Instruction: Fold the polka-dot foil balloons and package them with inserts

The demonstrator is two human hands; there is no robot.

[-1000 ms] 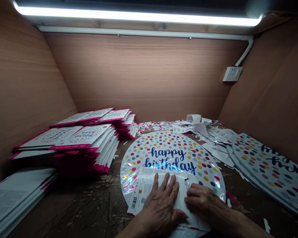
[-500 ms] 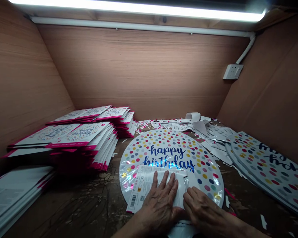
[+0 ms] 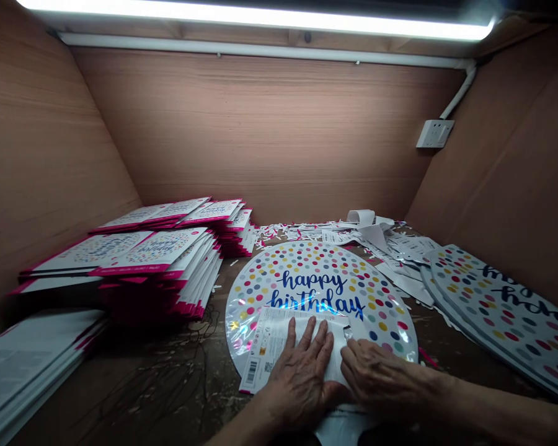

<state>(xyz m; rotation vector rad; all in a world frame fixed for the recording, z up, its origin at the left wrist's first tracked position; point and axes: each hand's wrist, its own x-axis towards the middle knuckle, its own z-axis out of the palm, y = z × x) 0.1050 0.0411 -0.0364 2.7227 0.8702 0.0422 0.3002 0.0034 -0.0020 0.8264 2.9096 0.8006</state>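
Observation:
A round foil balloon (image 3: pixel 314 265) with coloured dots and blue "happy birthday" lettering lies flat in front of me, its pale tail (image 3: pixel 341 427) towards me. On its lower half rests a white printed packet (image 3: pixel 255 353) with a barcode and a pink edge. My left hand (image 3: pixel 304 378) lies flat on the packet, fingers spread. Beside it, my right hand (image 3: pixel 374 375) is closed at the packet's right edge. Its fingertips are hidden, so what they pinch, if anything, cannot be made out.
Stacks of pink-edged packets (image 3: pixel 158 248) stand at left, with more white packets (image 3: pixel 37 359) nearer me. Several dotted balloons (image 3: pixel 506 322) lie stacked at right. Paper scraps (image 3: pixel 376 235) litter the back. Wooden panels (image 3: pixel 270 130) enclose the work surface, and a socket (image 3: pixel 435 134) sits at back right.
My right hand has shifted slightly up and left along the packet's edge, and its forearm has swung up to the right. My left hand stays pressed in nearly the same place.

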